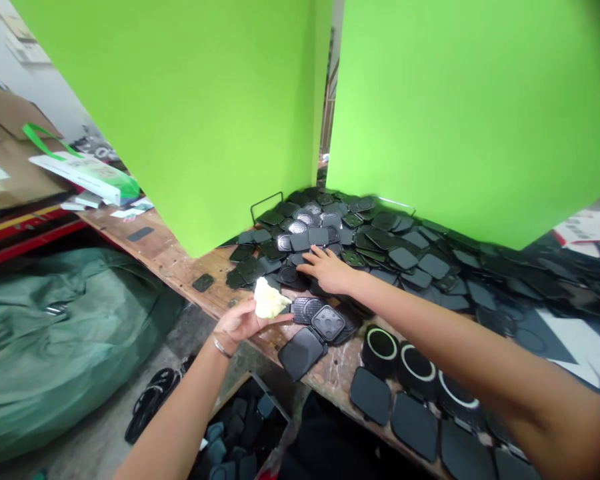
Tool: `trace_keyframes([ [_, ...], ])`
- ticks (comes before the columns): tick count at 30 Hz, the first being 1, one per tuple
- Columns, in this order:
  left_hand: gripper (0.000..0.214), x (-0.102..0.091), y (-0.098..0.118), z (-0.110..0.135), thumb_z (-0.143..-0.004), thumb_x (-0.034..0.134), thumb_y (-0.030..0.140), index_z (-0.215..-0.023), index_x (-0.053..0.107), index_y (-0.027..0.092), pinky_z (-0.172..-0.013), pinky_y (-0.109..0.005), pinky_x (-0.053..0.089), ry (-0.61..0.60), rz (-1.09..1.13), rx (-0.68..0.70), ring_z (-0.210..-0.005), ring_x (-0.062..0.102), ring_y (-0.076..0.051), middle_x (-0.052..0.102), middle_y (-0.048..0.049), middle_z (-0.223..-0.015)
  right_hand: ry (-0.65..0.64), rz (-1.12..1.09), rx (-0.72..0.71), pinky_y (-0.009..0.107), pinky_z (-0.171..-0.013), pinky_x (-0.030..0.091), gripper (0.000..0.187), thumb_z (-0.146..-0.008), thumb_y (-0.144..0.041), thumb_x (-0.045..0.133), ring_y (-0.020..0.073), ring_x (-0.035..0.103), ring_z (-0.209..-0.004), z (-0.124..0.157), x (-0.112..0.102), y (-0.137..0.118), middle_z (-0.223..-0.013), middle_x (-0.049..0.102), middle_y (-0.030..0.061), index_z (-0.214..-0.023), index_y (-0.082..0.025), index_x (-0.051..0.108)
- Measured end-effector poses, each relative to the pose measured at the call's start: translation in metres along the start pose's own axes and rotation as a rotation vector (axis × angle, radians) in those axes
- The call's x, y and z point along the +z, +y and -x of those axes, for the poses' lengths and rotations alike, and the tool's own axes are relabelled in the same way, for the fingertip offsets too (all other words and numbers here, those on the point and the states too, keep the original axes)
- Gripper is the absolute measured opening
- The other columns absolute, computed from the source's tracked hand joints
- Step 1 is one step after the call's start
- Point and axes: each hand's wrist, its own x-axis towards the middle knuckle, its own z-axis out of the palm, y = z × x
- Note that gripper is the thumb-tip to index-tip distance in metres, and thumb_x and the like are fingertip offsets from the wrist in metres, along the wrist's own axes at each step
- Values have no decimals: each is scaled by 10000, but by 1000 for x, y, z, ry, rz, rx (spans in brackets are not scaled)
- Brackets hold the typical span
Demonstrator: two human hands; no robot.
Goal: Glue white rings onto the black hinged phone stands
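My left hand (pixel 241 321) is closed around a crumpled pale yellow cloth (pixel 269 299), near the front edge of the workbench. My right hand (pixel 330 270) lies on the near side of a heap of black plastic plates (pixel 380 237), palm down with its fingers spread. Its fingertips touch or hover just over the plates; which one is hard to tell. Between my hands and the bench edge is a small group of rounded-square black pieces (pixel 329 323), some with a textured face. One smooth dark plate (pixel 303 353) overhangs the edge.
Two bright green panels (pixel 220 100) stand behind the heap. Round black pieces with pale rings (pixel 381 343) and a row of flat plates (pixel 414 425) line the bench's right front. Below are a box of dark pieces (pixel 247 427), sandals (pixel 153 400) and a green sack (pixel 70 347).
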Motion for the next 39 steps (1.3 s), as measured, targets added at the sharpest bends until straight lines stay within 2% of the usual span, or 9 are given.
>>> trace_keyframes([
  [4, 340, -3, 0, 0, -707, 787, 173, -1035, 699, 166, -1072, -746, 291, 7, 5, -15, -1037, 669, -309, 754, -91, -1042, 77, -51, 4, 620, -1082, 284, 369, -953, -236, 447, 388, 282, -1428, 1, 10, 35, -1467, 481, 121, -1269, -236, 637],
  [8, 366, -1, 0, 0, -711, 783, 203, -1062, 692, 159, -1092, -749, 246, 25, -10, -24, -1072, 654, -330, 750, -90, -1043, 117, -110, -9, 571, -1135, 266, 363, -881, -122, 505, 352, 299, -1435, 5, 16, 51, -1475, 480, 144, -1184, -169, 699],
  [13, 304, 7, 0, 0, -722, 780, 199, -1013, 700, 172, -1097, -740, 247, 52, -9, 29, -1052, 659, -302, 752, -81, -1026, 216, -182, -87, 532, -1144, 298, 284, -905, -244, 558, 334, 337, -1425, 14, 18, 34, -1431, 513, 193, -1099, -136, 736],
  [22, 248, 8, -1, 0, -740, 747, 175, -984, 703, 168, -1094, -743, 240, 62, -2, 52, -1072, 655, -324, 750, -88, -1028, 232, -245, -159, 534, -1142, 293, 491, -881, -467, 618, 354, 318, -1429, 26, 11, 10, -1426, 490, 251, -1175, -79, 684],
  [26, 268, 5, -2, 1, -749, 765, 200, -1006, 699, 162, -1089, -714, 294, 42, 5, 52, -1079, 650, -307, 746, -102, -1057, 240, -273, -214, 465, -1047, 392, 431, -899, -481, 590, 308, 465, -1272, 29, 3, -15, -1238, 608, 197, -1092, -114, 709],
  [29, 324, 4, -2, 0, -716, 811, 230, -1012, 700, 162, -1078, -698, 324, 39, -13, 62, -1026, 668, -284, 753, -100, -1036, 156, -225, -135, 433, -906, 433, 512, -806, -596, 658, 291, 524, -1036, 28, -2, -41, -1028, 633, 145, -1008, -130, 728],
  [32, 374, 5, -1, 0, -666, 850, 239, -1004, 707, 166, -1094, -660, 329, 62, -24, 64, -920, 692, -245, 763, -75, -989, 80, -177, 4, 408, -843, 418, 569, -737, -590, 727, 292, 507, -978, 21, -5, -57, -1001, 618, 142, -1031, -102, 713],
  [35, 380, 8, 0, 0, -643, 863, 250, -984, 716, 167, -1112, -640, 310, 74, -39, 70, -931, 693, -259, 765, -72, -976, 58, -159, 30, 386, -838, 395, 474, -794, -491, 700, 285, 499, -998, 14, -5, -51, -1035, 613, 147, -1053, -94, 700],
  [39, 335, 12, 0, 2, -655, 849, 260, -950, 725, 162, -1130, -626, 283, 93, -72, 109, -1043, 667, -309, 764, -88, -974, 126, -152, 30, 405, -920, 352, 402, -864, -339, 630, 285, 487, -1112, 10, 6, -12, -1185, 610, 142, -1212, -138, 654],
])
